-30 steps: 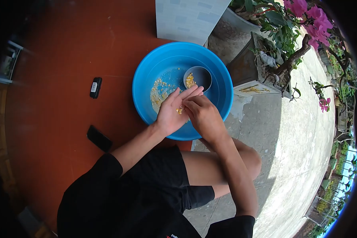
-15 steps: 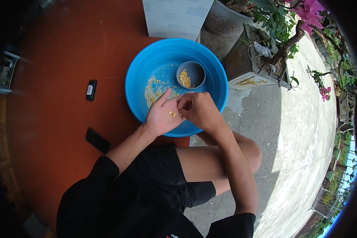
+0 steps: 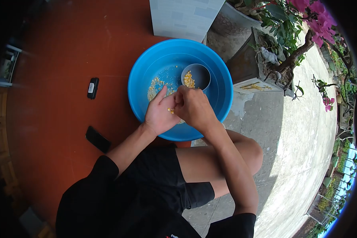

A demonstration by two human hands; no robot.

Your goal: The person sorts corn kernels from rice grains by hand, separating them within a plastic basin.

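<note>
My left hand [image 3: 159, 116] lies palm up over the near rim of a blue basin [image 3: 133, 89], its thumb spread out. Several yellow corn kernels [image 3: 171, 110] rest on that palm, and its fingertips are hidden. Across it comes my right hand [image 3: 196, 109], knuckles up, fingers pinched together just above the palm; whatever they grip is out of sight. A grey bowl [image 3: 202, 75] with corn kernels [image 3: 189, 80] in it sits inside the basin, beyond my right hand. Loose kernels and pale bits [image 3: 154, 89] are scattered over the basin floor.
On the red-brown floor [image 3: 55, 115] to the left lie a small black device with a white label [image 3: 93, 88] and a black phone [image 3: 98, 139]. A pale tiled block [image 3: 184, 18] stands behind the basin. Square planter [image 3: 246, 63] and pink flowers [image 3: 319, 22] are at right.
My right hand has shifted slightly up and inward over the left palm, covering more of it. Fewer kernels show there. The whole view has also shifted a little.
</note>
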